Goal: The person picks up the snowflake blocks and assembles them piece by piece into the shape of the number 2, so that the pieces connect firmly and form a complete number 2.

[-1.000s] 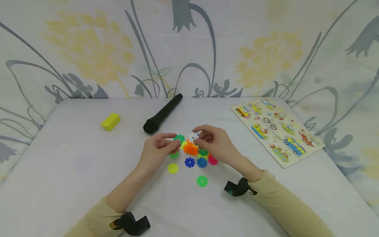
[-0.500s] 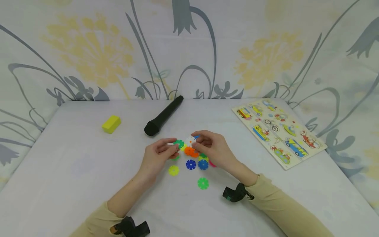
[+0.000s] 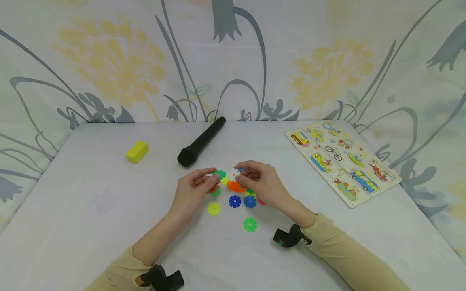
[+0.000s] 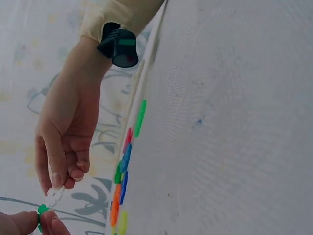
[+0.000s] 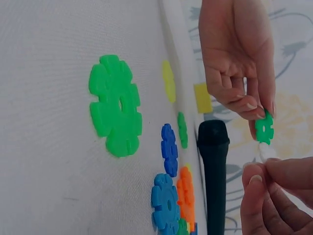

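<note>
Between thumb and fingertips, my left hand (image 3: 189, 196) pinches a green notched plastic disc (image 5: 264, 128). My right hand (image 3: 263, 182) pinches a white notched disc (image 4: 55, 197) by its edge. The two discs meet edge to edge in both wrist views, raised above the tabletop, with the white one partly hidden by my right fingers. Beneath the hands lies a loose group of similar discs: orange ones (image 3: 236, 186), a dark blue one (image 3: 234, 201), a lighter blue one (image 3: 250, 201) and a yellow one (image 3: 213, 209). Another green disc (image 3: 250, 224) lies nearer to me.
A black microphone (image 3: 201, 142) lies behind the discs, and a yellow block (image 3: 137, 152) is to its left. At the back right rests a flat picture puzzle board (image 3: 342, 161) with vehicles. A floral cloth (image 3: 233, 60) stands behind the white table (image 3: 91, 210).
My right hand has come slightly left, bringing the white disc closer to the green one. My left hand keeps its grip almost in place. The head view has shifted slightly.
</note>
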`<state>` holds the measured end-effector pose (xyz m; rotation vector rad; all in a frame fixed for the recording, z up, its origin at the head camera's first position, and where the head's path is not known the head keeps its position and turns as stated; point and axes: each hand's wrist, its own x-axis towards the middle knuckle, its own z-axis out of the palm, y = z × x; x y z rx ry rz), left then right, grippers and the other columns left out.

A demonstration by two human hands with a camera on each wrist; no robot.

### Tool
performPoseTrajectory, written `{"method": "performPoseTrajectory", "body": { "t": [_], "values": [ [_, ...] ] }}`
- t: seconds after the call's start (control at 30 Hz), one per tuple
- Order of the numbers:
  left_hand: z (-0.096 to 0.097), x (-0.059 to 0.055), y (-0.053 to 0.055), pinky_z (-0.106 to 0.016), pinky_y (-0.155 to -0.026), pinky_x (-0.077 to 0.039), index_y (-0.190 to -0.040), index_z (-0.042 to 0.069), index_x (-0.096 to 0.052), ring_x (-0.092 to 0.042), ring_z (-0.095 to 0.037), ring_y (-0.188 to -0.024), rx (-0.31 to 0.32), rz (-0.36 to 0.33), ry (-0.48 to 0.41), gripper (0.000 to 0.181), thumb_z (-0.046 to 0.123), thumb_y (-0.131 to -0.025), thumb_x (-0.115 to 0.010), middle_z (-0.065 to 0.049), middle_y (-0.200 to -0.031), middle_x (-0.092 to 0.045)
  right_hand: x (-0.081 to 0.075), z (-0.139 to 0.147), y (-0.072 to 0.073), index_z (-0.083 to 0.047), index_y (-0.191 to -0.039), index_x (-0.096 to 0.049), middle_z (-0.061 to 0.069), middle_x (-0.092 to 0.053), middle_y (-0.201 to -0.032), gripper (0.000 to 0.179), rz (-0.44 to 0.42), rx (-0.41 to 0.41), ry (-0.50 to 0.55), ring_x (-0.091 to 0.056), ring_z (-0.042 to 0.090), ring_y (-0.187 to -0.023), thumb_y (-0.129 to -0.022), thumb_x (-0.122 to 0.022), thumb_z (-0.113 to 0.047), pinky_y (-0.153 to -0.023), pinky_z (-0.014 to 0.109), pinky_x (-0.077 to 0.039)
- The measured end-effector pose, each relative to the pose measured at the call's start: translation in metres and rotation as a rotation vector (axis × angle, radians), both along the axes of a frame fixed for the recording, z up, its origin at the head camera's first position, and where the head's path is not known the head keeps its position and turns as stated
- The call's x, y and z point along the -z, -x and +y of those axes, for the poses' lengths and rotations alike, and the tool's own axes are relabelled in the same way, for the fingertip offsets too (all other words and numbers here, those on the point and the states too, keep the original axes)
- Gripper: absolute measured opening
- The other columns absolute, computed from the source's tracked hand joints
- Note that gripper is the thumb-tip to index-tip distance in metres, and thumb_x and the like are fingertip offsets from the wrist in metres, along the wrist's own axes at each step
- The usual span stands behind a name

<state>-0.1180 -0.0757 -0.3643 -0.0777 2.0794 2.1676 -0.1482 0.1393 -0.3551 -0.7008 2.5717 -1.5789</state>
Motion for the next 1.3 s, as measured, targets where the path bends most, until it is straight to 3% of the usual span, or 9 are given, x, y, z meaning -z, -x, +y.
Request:
{"method": "performPoseTrajectory", "body": {
  "t": [0.3, 0.57, 0.77, 0.9, 1.13, 1.3],
  "values": [
    [-0.0004, -0.0002, 0.0000, -0.021, -0.083, -0.057, -0.128, 0.004, -0.065, -0.073, -0.021, -0.085, 0.001, 0.001, 0.014, 0.034, 0.015, -0.096, -0.068, -0.018, -0.103, -0.072, -0.0005, 0.0008, -0.0011, 0.000, -0.122, -0.069, 0.012, -0.072, -0.090, 0.029, 0.014, -0.016, 0.026, -0.070, 0.029, -0.076, -0.095, -0.068, -0.010, -0.073, 0.024, -0.057],
    [0.0007, 0.0012, -0.0014, -0.022, -0.083, -0.057, -0.127, 0.005, -0.065, -0.072, -0.021, -0.086, 0.009, -0.006, 0.019, 0.034, 0.016, -0.095, -0.070, -0.017, -0.101, -0.072, 0.0023, -0.0004, -0.0021, -0.001, -0.124, -0.069, 0.011, -0.073, -0.095, 0.032, 0.038, -0.009, 0.014, -0.071, 0.021, -0.079, -0.094, -0.070, -0.010, -0.076, 0.025, -0.058],
    [0.0014, 0.0003, -0.0017, -0.022, -0.083, -0.057, -0.126, 0.007, -0.067, -0.072, -0.022, -0.088, 0.009, -0.012, 0.029, 0.034, 0.016, -0.093, -0.072, -0.015, -0.100, -0.073, 0.0014, -0.0003, -0.0030, 0.003, -0.114, -0.072, 0.011, -0.075, -0.098, 0.026, 0.058, 0.025, -0.006, -0.073, 0.019, -0.084, -0.092, -0.072, -0.011, -0.077, 0.023, -0.058],
    [0.0015, 0.0005, -0.0015, -0.022, -0.083, -0.057, -0.125, 0.007, -0.067, -0.072, -0.025, -0.091, 0.013, -0.008, 0.031, 0.034, 0.015, -0.092, -0.073, -0.012, -0.096, -0.073, 0.0011, 0.0006, -0.0026, 0.003, -0.109, -0.075, 0.009, -0.074, -0.091, 0.021, 0.092, 0.010, 0.022, -0.071, 0.019, -0.080, -0.091, -0.072, -0.009, -0.076, 0.023, -0.058],
    [0.0016, -0.0007, -0.0023, -0.024, -0.083, -0.058, -0.122, 0.005, -0.069, -0.073, -0.029, -0.095, 0.008, 0.000, 0.014, 0.031, 0.010, -0.091, -0.072, -0.010, -0.095, -0.074, 0.0021, 0.0008, -0.0012, -0.001, -0.100, -0.079, 0.005, -0.071, -0.082, 0.013, 0.177, -0.016, 0.042, -0.063, 0.014, -0.072, -0.090, -0.073, -0.006, -0.067, 0.023, -0.055],
    [0.0013, -0.0004, -0.0021, -0.025, -0.083, -0.058, -0.122, 0.002, -0.069, -0.074, -0.029, -0.095, 0.015, 0.005, 0.013, 0.032, 0.007, -0.091, -0.073, -0.009, -0.094, -0.075, 0.0025, 0.0013, -0.0014, -0.002, -0.097, -0.080, 0.005, -0.072, -0.083, 0.011, 0.186, -0.034, 0.045, -0.062, 0.012, -0.071, -0.089, -0.074, -0.005, -0.062, 0.026, -0.053]
  ]
}}
